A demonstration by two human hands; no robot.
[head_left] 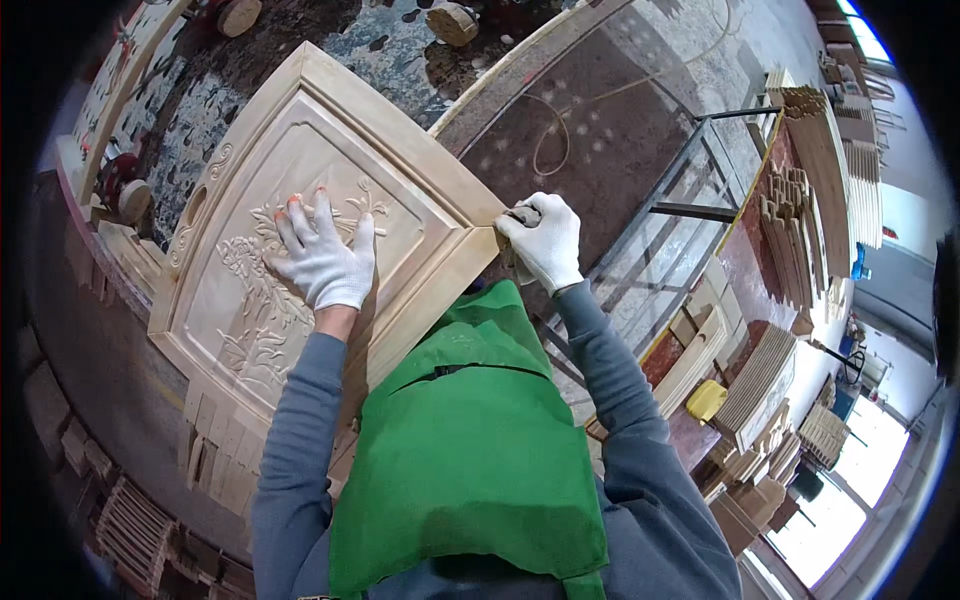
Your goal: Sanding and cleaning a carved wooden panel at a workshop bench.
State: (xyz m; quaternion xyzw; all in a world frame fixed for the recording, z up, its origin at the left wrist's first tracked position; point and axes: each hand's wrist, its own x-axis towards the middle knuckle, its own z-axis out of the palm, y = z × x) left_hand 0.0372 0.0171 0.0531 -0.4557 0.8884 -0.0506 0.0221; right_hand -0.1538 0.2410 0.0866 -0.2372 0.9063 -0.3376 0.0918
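Observation:
A pale wooden panel [330, 160] with a raised frame and carved flowers lies tilted across the left of the view. My left hand [325, 258], in a white glove with orange showing at some fingertips, rests flat on its carving, fingers spread. At the panel's right corner, my gloved right hand [547, 240] pinches a folded grey-brown piece of sandpaper [522, 214] against or close beside the frame's edge. The glove partly covers the sandpaper, so I cannot tell its full shape. A green apron [465, 450] hangs just below the panel.
Under and beyond the panel is a paint-spotted worktop [385, 50]. Round wooden blocks [452, 24] stand on it. A metal frame [690, 210] lies to the right, then a bench with stacked wooden parts [815, 190] and a yellow container [707, 401]. More wood strips [215, 440] sit lower left.

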